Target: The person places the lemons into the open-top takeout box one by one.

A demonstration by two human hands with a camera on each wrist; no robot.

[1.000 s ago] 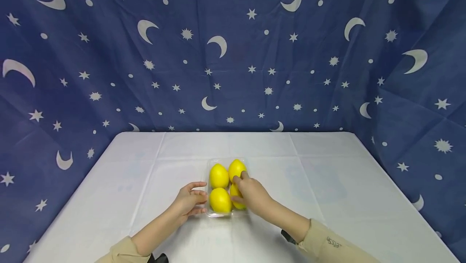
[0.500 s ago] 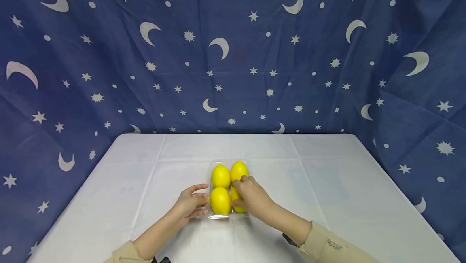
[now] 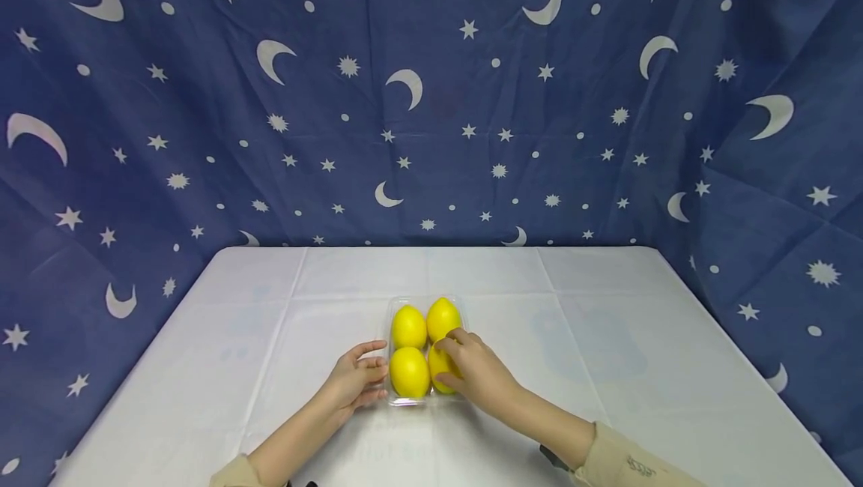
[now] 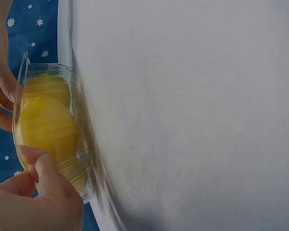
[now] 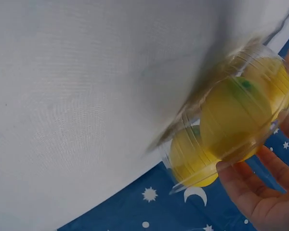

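Several yellow lemons sit two by two in a clear plastic container (image 3: pixel 407 401), including a near left lemon (image 3: pixel 409 372) and a far right lemon (image 3: pixel 443 318). My left hand (image 3: pixel 356 376) holds the container's left side, its curved fingers at the rim. In the left wrist view, its fingertips overlap the clear wall. My right hand (image 3: pixel 480 368) is over the near right lemon (image 3: pixel 440 367), fingers loosely bent and spread, thumb and fingertips right at its surface. The hand hides part of this lemon. In the right wrist view, a green spot (image 5: pixel 245 85) shows on one lemon.
A white cloth with fold creases covers the table (image 3: pixel 323 277). Behind and beside it hangs a dark blue curtain (image 3: pixel 458 97) with white moons and stars. Beige sleeves (image 3: pixel 613 464) cover both forearms.
My right hand has shifted slightly right and its fingers have loosened, showing more of the near right lemon. The left hand stays at the container's side.
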